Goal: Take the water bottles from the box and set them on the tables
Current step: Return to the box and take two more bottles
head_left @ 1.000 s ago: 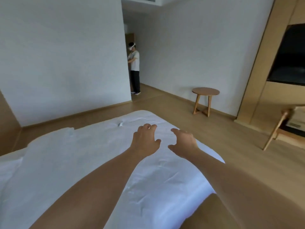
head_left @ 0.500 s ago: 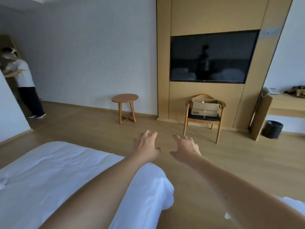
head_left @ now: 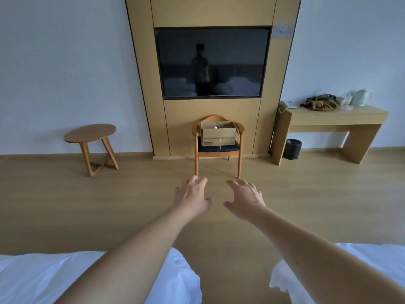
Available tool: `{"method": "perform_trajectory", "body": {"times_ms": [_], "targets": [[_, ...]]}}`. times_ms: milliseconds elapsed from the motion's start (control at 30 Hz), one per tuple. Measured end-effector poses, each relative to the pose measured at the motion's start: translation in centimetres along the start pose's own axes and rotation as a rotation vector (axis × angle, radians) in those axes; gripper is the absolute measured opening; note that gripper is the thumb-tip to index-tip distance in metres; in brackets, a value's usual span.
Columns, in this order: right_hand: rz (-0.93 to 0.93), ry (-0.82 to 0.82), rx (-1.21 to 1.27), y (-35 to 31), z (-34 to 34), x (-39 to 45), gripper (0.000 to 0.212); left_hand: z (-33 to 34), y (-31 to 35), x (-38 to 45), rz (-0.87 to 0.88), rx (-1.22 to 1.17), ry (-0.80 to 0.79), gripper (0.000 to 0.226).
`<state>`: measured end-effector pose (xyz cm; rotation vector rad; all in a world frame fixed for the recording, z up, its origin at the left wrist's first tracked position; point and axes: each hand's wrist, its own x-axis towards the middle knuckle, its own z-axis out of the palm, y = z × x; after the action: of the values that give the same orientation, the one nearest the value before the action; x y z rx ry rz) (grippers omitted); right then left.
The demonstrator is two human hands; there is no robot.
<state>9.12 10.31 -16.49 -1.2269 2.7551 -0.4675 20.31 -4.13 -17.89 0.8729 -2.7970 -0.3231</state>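
Note:
An open cardboard box (head_left: 219, 137) sits on the seat of a wooden chair (head_left: 218, 150) against the wall under the TV, straight ahead. A pale bottle cap shows just inside its top. A round wooden side table (head_left: 90, 133) stands at the left, and a long wooden desk (head_left: 335, 119) at the right. My left hand (head_left: 194, 195) and my right hand (head_left: 244, 198) are stretched out in front of me over the floor, fingers spread and holding nothing, well short of the chair.
A black waste bin (head_left: 292, 149) stands by the desk's left leg. On the desk lie a phone (head_left: 287, 104), a bundle of stuff and a white kettle (head_left: 360, 97). White bed corners (head_left: 175, 279) flank me at the bottom left and right, with wooden floor between.
My view has swung right from the bed and the doorway to face the TV wall squarely. The chair with the box now lies dead ahead. Both hands stay outstretched and holding nothing.

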Motion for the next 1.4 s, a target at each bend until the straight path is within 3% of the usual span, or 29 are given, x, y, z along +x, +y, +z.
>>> {"method": "perform_trajectory", "body": {"times_ms": [667, 1033, 1400], "targets": [[0.026, -0.058, 0.028, 10.4, 1.4, 40.2, 0.074, 6.6, -0.8, 40.3, -0.049, -0.016, -0.058, 0.061], [0.141, -0.096, 0.031, 11.4, 5.6, 61.6, 0.076, 12.4, -6.5, 62.2, 0.004, -0.108, -0.094, 0.072], [0.220, -0.127, 0.054, 11.3, 6.8, 80.5, 0.073, 12.5, -11.9, 82.2, 0.050, -0.087, -0.119, 0.054]]}}
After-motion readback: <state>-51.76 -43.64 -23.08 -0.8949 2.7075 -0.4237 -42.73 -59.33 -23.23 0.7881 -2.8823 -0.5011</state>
